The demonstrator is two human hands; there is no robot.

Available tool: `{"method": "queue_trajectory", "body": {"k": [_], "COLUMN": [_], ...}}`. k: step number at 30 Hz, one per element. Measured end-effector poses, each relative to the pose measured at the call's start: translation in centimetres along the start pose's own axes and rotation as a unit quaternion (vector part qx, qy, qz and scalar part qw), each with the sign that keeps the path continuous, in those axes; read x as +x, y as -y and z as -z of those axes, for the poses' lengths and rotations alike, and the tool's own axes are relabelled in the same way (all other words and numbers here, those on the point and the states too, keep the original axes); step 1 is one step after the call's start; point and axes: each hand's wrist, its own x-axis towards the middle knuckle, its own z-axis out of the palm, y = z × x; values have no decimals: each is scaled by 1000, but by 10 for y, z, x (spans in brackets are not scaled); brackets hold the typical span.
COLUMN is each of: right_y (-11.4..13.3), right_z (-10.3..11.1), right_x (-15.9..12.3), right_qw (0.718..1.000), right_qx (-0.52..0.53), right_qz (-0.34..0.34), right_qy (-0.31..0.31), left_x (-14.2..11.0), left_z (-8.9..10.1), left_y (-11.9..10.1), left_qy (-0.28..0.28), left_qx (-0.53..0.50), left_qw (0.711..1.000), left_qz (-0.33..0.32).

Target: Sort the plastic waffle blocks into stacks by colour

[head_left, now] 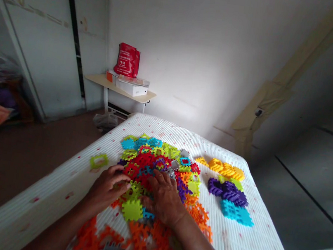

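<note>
- White wardrobe doors [38, 39] fill the upper left, with a pale wall [193, 49] across the middle and a striped, red-flecked cloth [45, 199] over the work surface below.
- One lime frame piece [99, 156] sits by itself left of centre. I'd leave some bare cloth round it so it's easy to pick up.
- Left hand [109, 184] is at the pile's left edge, loosely curled, thumb and fingertips apart, nothing clearly held. Decent pose for pinching one piece by its rim, imo.
- Mixed pile of notched pieces [148, 161] is mid-frame, with orange ones [148, 245] spilling to the bottom. Those teeth probably snag, so lift flat and gently.
- Right hand [165, 193] is palm down over the pile, fingers partly bent; can't tell if it's gripping anything. Light pressure should keep neighbours from sliding.
- Yellow [227, 169], purple [229, 193] and blue stacks [236, 213] stand right of centre. Keep that forearm clear, they look easy to knock.
</note>
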Motion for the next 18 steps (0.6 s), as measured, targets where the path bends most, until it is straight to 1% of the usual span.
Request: {"method": "queue_trajectory", "body": {"k": [5, 8, 10, 12, 15, 16, 18], "right_y": [12, 12, 8, 0, -21, -30, -50], "right_z": [7, 9, 9, 8, 4, 2, -5], "right_x": [-36, -56, -71, -88, -120, -132, -159], "right_qw": [997, 992, 989, 986, 981, 980, 981], "right_qx": [44, 63, 59, 54, 33, 20, -6], "right_qz": [62, 107, 130, 142, 135, 122, 86], "right_qy": [7, -8, -32, -75, -139, -153, -175], "left_x": [2, 2, 1, 1, 4, 5, 8], "left_z": [4, 8, 10, 13, 18, 20, 26], "left_y": [1, -4, -7, -9, -12, -14, -18], "left_qy": [9, 12, 6, 4, 2, 0, 4], "left_qx": [-20, -33, -44, -52, -49, -42, -15], "left_qw": [1000, 999, 998, 997, 996, 996, 999], "left_qz": [17, 31, 45, 59, 76, 75, 50]}}
